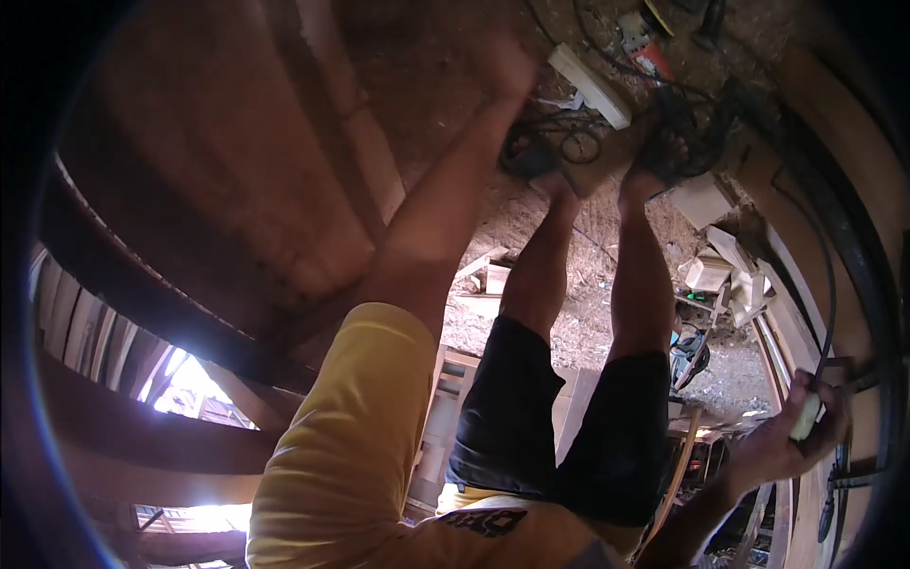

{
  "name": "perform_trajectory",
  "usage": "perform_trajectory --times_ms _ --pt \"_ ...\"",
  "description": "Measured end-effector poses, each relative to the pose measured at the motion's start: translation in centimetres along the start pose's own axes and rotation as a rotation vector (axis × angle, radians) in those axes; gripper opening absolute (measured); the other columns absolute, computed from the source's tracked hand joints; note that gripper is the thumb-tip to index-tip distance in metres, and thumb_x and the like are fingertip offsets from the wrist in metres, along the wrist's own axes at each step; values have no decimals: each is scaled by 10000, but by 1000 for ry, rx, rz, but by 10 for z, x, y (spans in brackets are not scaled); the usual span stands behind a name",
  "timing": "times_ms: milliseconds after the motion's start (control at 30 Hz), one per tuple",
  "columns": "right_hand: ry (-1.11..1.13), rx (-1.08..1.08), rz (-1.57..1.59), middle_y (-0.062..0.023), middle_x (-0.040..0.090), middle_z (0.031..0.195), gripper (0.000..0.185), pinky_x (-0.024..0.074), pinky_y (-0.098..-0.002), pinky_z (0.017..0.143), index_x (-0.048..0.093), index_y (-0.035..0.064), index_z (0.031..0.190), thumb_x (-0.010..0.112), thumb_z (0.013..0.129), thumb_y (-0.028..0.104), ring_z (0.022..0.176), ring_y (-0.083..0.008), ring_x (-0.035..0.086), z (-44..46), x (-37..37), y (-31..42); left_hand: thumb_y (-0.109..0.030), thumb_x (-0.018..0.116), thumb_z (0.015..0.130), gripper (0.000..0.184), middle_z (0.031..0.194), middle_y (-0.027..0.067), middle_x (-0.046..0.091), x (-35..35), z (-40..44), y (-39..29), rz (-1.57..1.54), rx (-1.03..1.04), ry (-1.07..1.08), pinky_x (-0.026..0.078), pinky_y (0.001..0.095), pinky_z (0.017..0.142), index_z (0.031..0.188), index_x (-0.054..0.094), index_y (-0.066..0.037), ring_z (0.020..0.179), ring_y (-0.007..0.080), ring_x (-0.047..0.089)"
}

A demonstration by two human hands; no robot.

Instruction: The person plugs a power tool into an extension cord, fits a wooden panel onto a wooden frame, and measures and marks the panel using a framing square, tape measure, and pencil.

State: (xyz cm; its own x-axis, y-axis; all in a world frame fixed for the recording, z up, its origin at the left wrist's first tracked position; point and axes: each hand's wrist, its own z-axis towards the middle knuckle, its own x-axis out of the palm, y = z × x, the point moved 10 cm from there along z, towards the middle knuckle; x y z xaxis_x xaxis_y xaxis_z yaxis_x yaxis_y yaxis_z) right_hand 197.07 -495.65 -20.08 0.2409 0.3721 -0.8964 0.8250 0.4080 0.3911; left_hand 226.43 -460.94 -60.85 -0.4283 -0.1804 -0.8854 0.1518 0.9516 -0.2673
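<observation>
Two bare hands are in view, well apart. The largest item is a broad brown wooden panel (199, 123), which fills the left side of the view. Next is the ground (597, 237), brown and littered with debris. A long, dark curved band (877, 284) runs down the right edge, with pale boards beside it. The person wears a yellow shirt (351, 417) and black shorts (502, 417) and has both feet on the ground, in dark footwear.

Wood offcuts (730, 275) lie in a loose pile to the right of the legs. A pale wooden block (590, 85) lies beyond the feet, near a red and grey power tool (645, 55) and tangled black cords.

The left hand (500, 62) is at the end of the outstretched arm, near the top of the view; it is blurred, and its grip cannot be told. The right hand (801, 427), near the right edge, has its fingers closed around a small pale green object (806, 417). A thin black cable (831, 284) runs down to this hand; whether it joins the object cannot be told.
</observation>
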Motion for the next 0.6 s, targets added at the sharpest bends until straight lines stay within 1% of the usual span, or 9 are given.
perform_trajectory --times_ms 33,100,233,300,367,400,433,500,600 --pt "44 31 183 -78 645 1027 575 543 -337 867 517 25 1393 786 890 94 891 -157 628 2 0 10 -91 628 827 277 1196 206 663 84 -23 0 120 247 241 505 497 925 1088 718 -75 1095 364 643" --pt "120 229 862 -49 583 1009 658 522 -301 851 523 -12 1356 857 800 102 884 -147 588 6 1 -7 -133 617 882 361 1304 69 643 79 -84 -66 231 856 27 437 503 1027 1236 685 -155 1238 282 574" --pt "272 378 1520 -86 540 1094 916 380 -415 1125 477 -39 1383 952 661 265 987 -194 508 16 23 6 -200 624 909 439 1371 -11 607 110 -72 -78 490 838 133 397 472 1067 1346 631 -232 1330 222 532" --pt "308 355 1516 -97 567 1188 923 225 -487 1238 419 -44 1474 874 765 334 1068 -215 522 17 60 17 -193 629 906 415 1367 -1 607 123 -60 -87 589 927 281 410 466 1056 1319 647 -226 1321 229 546" --pt "445 499 1754 -98 537 1334 805 210 -525 1230 435 -1 1487 746 876 420 1174 -226 511 -2 90 13 -186 634 902 392 1363 10 608 127 -60 -92 695 1009 440 423 459 1046 1292 663 -219 1313 236 561" --pt "508 588 1861 -99 522 1407 755 202 -544 1226 443 21 1494 682 931 464 1226 -231 505 -12 105 11 -195 618 916 378 1348 21 611 129 -52 -86 690 890 609 433 476 1050 1293 650 -203 1295 248 568" --pt "604 418 1251 -126 598 1315 604 368 -424 1011 490 44 1451 621 992 413 1125 -210 593 -23 136 -4 -205 601 930 367 1333 31 614 129 -48 -77 683 766 767 443 492 1053 1295 636 -187 1278 260 575" --pt "622 130 541 -165 647 1230 536 456 -401 918 489 65 1440 611 1017 371 1068 -243 646 -16 180 20 -188 612 916 365 1317 44 627 126 -46 -74 607 789 724 455 481 1033 1280 645 -193 1283 254 578" --pt "611 46 405 -206 704 1081 451 547 -378 822 511 41 1321 663 1007 327 968 -270 715 -26 238 31 -186 599 919 361 1295 56 646 133 -63 -88 478 886 607 460 465 1027 1277 642 -202 1298 241 571"
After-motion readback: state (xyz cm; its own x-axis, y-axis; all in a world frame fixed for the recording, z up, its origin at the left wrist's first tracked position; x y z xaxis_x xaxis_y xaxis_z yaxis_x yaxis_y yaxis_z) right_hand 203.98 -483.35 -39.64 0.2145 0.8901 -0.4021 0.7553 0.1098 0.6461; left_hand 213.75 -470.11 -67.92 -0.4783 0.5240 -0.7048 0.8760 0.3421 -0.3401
